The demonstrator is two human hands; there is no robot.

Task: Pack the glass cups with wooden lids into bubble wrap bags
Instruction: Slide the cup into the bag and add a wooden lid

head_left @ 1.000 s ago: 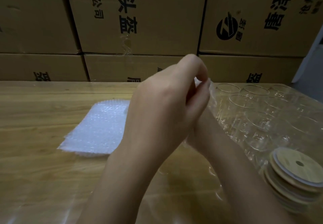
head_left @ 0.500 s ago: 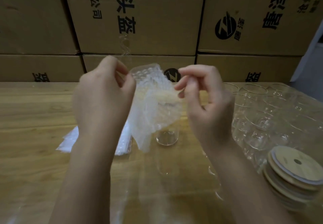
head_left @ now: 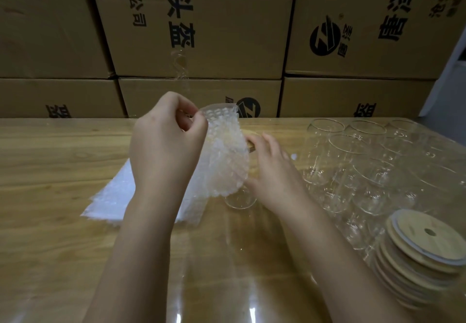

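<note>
Two hands are on one bubble wrap bag (head_left: 224, 156) at the middle of my feed. The left hand (head_left: 166, 146) pinches the bag's top edge between thumb and forefinger at about 11 o'clock of the bag. The right hand (head_left: 272, 171) lies against the bag's 3 o'clock side with its fingers (head_left: 259, 143) fairly straight and its thumb at the lower corner. I see no pinch there.

The bag hangs over a glass cup (head_left: 239, 199) that stands on the table (head_left: 50, 171). Only the cup's clear base shows, under the bag at 6 o'clock. A brown edge at the right fingertips looks like its wooden lid (head_left: 250, 143), though I cannot be sure through the bubbles.

Half a second ago both hands were level and each pinched the bag's mouth. Since then the right one has let go and dropped to the side, while the left has kept its pinch. A second ago the hands were bunched together and hid the cup from me.

A flat stack of bags (head_left: 113, 196) lies at 9 o'clock of the cup. Empty glasses (head_left: 365, 166) crowd 3 o'clock and a pile of lids (head_left: 423, 247) sits at 4 o'clock. Cardboard boxes (head_left: 201, 33) wall off 12 o'clock.
</note>
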